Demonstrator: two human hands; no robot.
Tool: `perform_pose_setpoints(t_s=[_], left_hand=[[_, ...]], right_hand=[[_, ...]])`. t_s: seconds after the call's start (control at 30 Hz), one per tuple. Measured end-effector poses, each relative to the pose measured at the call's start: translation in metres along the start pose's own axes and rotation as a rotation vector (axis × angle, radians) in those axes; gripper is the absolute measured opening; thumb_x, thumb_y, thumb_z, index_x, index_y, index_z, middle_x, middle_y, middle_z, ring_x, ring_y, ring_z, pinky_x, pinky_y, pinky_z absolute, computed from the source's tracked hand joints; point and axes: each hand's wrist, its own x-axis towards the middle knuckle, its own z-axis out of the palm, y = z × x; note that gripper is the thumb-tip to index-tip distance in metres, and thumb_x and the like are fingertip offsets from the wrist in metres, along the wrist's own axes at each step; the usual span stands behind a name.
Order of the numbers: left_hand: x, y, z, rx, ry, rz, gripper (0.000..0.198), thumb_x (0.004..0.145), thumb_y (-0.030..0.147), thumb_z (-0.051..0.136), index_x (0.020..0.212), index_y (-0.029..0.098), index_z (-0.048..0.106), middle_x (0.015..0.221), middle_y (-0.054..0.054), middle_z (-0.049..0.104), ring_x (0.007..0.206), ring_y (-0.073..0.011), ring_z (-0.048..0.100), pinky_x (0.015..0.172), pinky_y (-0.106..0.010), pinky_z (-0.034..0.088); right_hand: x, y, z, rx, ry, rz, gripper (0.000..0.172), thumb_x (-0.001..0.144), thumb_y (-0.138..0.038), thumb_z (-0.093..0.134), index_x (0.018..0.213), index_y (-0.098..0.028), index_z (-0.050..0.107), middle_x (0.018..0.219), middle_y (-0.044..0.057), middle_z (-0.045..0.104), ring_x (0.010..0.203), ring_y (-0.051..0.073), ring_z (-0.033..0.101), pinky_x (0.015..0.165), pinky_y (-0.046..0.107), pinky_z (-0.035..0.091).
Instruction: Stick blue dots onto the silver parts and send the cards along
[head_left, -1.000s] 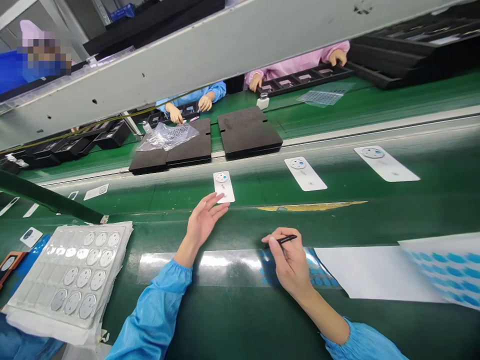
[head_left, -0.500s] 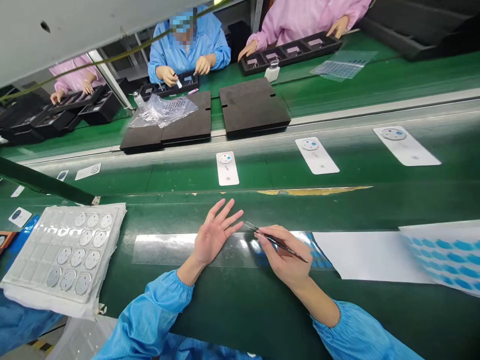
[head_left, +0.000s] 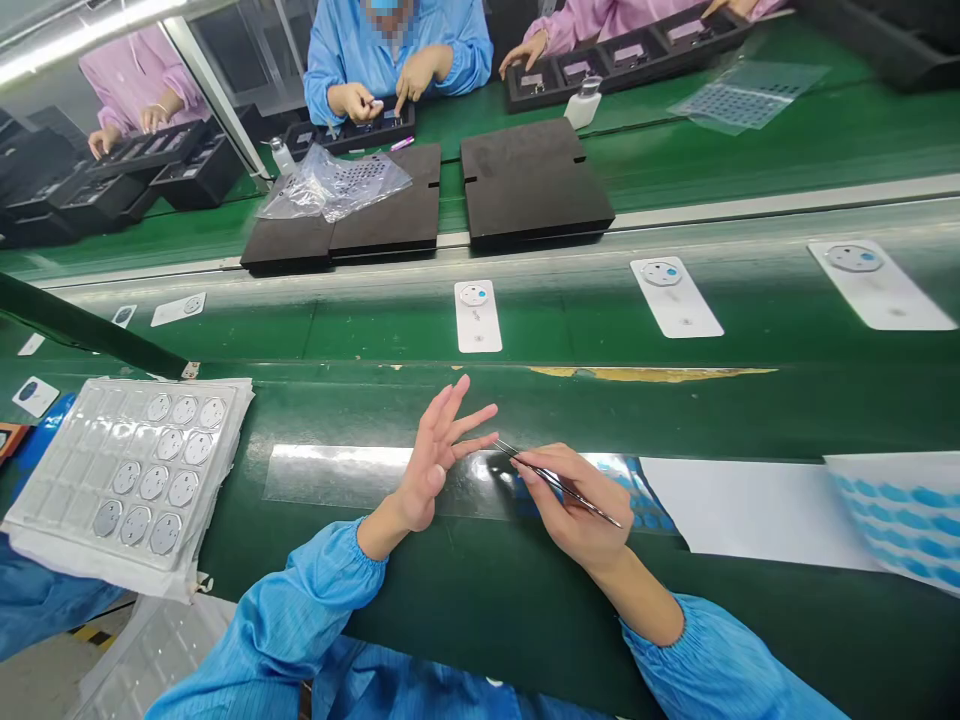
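Observation:
My left hand [head_left: 439,465] is raised with its fingers spread, above a clear plastic strip [head_left: 322,475] on the green table. In my right hand [head_left: 581,505] are thin metal tweezers [head_left: 562,485], whose tips point left and meet or nearly meet a fingertip of my left hand. To the right of the strip lies a white sheet [head_left: 765,510], beside another sheet with rows of blue ovals [head_left: 900,515]. A clear tray [head_left: 75,500] at the left holds several round silver-white discs.
Beyond my hands, white cards with round discs [head_left: 478,325] lie along the green belt. Black foam blocks [head_left: 532,185] and a crumpled plastic bag [head_left: 337,185] stand behind them. Co-workers in blue and pink sleeves handle black trays [head_left: 630,60]. A dark green bar [head_left: 90,325] juts in from the left.
My left hand has turned more side-on, its fingers still spread. The tweezers remain in my right hand. The camera view has shifted, and the co-worker in blue has moved both hands.

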Motion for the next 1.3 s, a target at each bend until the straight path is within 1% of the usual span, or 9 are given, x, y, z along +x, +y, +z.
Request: perform_pose_setpoints(t_s=[0.13,0.27,0.43,0.57,0.63,0.73,0.9,1.07,1.3], left_hand=[[-0.0029,-0.0012,-0.0008,0.13,-0.103,0.06,0.076,0.099,0.069,0.046,0.163,0.043,0.013,0.175,-0.006,0.001,0.152,-0.0401,0.033,0.116,-0.062,0.039],[-0.0042,-0.0046,-0.0014,0.156,-0.142,0.107,0.079,0.099,0.069,0.048,0.164,0.043,0.011,0.175,-0.007,-0.001,0.153,-0.0408,0.032,0.117,-0.062,0.039],[-0.0048,-0.0068,-0.001,0.192,-0.145,0.121,0.081,0.097,0.072,0.047,0.164,0.043,0.009,0.175,-0.007,-0.002,0.153,-0.0414,0.031,0.116,-0.063,0.039],[-0.0044,-0.0058,-0.0012,0.179,-0.156,0.14,0.081,0.098,0.068,0.05,0.164,0.041,0.012,0.175,-0.007,-0.002,0.154,-0.0414,0.029,0.118,-0.063,0.037],[-0.0042,-0.0052,-0.0016,0.174,-0.168,0.146,0.082,0.099,0.067,0.051,0.165,0.039,0.012,0.175,-0.008,-0.003,0.154,-0.0416,0.029,0.119,-0.063,0.036],[-0.0043,-0.0049,-0.0018,0.196,-0.173,0.131,0.082,0.098,0.069,0.049,0.165,0.041,0.01,0.175,-0.007,-0.005,0.154,-0.0414,0.029,0.119,-0.063,0.036],[-0.0049,-0.0064,-0.0002,0.192,-0.17,0.136,0.083,0.098,0.07,0.05,0.165,0.04,0.011,0.175,-0.007,-0.004,0.154,-0.0408,0.03,0.119,-0.062,0.036],[-0.0053,-0.007,0.0,0.195,-0.155,0.125,0.083,0.097,0.071,0.051,0.164,0.041,0.013,0.175,-0.008,-0.003,0.154,-0.0416,0.03,0.118,-0.063,0.037],[-0.0057,-0.0077,-0.001,0.24,-0.156,0.106,0.082,0.097,0.073,0.047,0.164,0.042,0.011,0.175,-0.008,-0.004,0.154,-0.0418,0.029,0.118,-0.063,0.036]], right_hand=[[0.0,0.0003,-0.001,-0.012,-0.023,-0.054,0.048,0.085,0.002,0.07,0.123,-0.027,0.073,0.092,0.006,0.079,0.078,0.024,0.075,0.064,0.039,0.062],[-0.0023,0.0001,-0.0022,-0.069,-0.017,-0.052,0.046,0.086,-0.001,0.071,0.122,-0.029,0.074,0.095,0.006,0.081,0.079,0.024,0.078,0.064,0.038,0.064],[-0.0009,-0.0021,-0.0033,-0.068,-0.01,-0.077,0.047,0.085,0.001,0.071,0.122,-0.028,0.075,0.092,0.005,0.081,0.076,0.024,0.078,0.062,0.037,0.064],[-0.0008,-0.0021,-0.0041,-0.057,-0.019,-0.089,0.051,0.083,0.003,0.072,0.124,-0.028,0.074,0.093,0.005,0.081,0.079,0.025,0.078,0.064,0.038,0.065],[-0.0008,-0.002,-0.0044,-0.055,-0.024,-0.086,0.051,0.083,0.003,0.072,0.124,-0.028,0.075,0.093,0.005,0.082,0.079,0.025,0.079,0.064,0.037,0.065],[0.0001,-0.0027,-0.0046,-0.057,-0.027,-0.075,0.048,0.083,0.002,0.072,0.121,-0.027,0.076,0.093,0.005,0.082,0.078,0.025,0.079,0.064,0.037,0.066],[0.0021,-0.0041,-0.0055,-0.05,-0.028,-0.087,0.05,0.083,0.003,0.071,0.123,-0.027,0.075,0.093,0.005,0.082,0.08,0.024,0.079,0.065,0.036,0.066],[0.0008,-0.003,-0.0068,-0.056,-0.024,-0.062,0.042,0.086,-0.001,0.072,0.118,-0.028,0.077,0.091,0.004,0.082,0.078,0.024,0.079,0.062,0.036,0.066],[-0.0005,-0.0032,-0.0061,-0.014,-0.025,-0.02,0.037,0.086,-0.005,0.073,0.114,-0.029,0.078,0.089,0.004,0.082,0.075,0.026,0.079,0.06,0.038,0.066]])
